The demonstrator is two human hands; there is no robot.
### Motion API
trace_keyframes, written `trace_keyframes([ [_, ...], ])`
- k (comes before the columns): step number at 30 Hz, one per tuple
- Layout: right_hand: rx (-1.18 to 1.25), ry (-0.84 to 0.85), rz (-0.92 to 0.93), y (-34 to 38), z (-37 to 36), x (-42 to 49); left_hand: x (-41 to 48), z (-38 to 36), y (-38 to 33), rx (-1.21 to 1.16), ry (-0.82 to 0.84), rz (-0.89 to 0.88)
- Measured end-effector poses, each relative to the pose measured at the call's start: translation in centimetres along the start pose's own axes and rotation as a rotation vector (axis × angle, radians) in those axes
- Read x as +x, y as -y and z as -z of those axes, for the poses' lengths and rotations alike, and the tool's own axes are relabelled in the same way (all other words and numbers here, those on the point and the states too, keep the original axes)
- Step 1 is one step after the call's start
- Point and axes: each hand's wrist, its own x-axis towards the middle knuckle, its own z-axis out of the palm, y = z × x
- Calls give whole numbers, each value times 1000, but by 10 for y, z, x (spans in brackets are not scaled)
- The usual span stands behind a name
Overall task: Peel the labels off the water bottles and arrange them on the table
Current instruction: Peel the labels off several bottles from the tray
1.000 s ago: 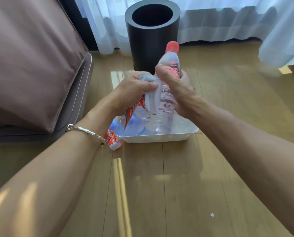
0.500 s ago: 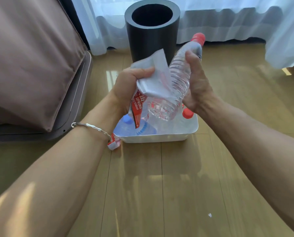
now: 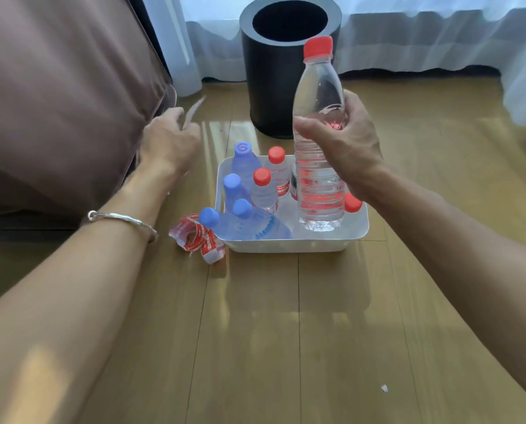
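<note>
Head view: right hand (image 3: 344,148) grips a bare, red-capped bottle (image 3: 318,191) upright, fingers curled round its middle, over the right side of the white tray (image 3: 289,244). Left hand (image 3: 167,142) is extended left and blurred, so its finger state cannot be told. Peeled labels (image 3: 194,237) lie at the tray's front-left corner.

Tray (image 3: 292,244) on the floor (image 3: 286,332) at centre, bottles (image 3: 264,194) standing and lying inside it, peeled labels (image 3: 194,237) just beside its near left corner, bin (image 3: 274,87) behind it, curtain (image 3: 423,35) behind the bin, cushion (image 3: 57,102) far left, upright bottle (image 3: 318,166) in the right hand (image 3: 347,148) above the tray's right side.
</note>
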Motion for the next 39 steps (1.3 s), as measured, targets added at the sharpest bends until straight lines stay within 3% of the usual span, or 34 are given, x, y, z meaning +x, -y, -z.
trace_keyframes([
  [12, -122, 10, 87, -3, 8, 2, -19, -40, 64, 347, 273, 219],
  [17, -176, 32, 84, -3, 7, -2, -15, -44, 73, 288, 439, 292],
  [22, -139, 43, 95, -2, -5, -7, -11, -35, 78, 60, 660, 431],
  [25, -42, -45, 94, 6, -9, -2, -7, -33, 75, 44, 602, 443],
  [32, 16, -154, 181, 15, -6, 8, -1, -35, 48, 56, 286, 267],
  [36, -21, -185, 186, 5, -3, 7, -7, -43, 11, 43, 106, 22],
  [39, -37, -207, 192, 6, -2, 11, -23, -56, -16, 11, 222, -222],
])
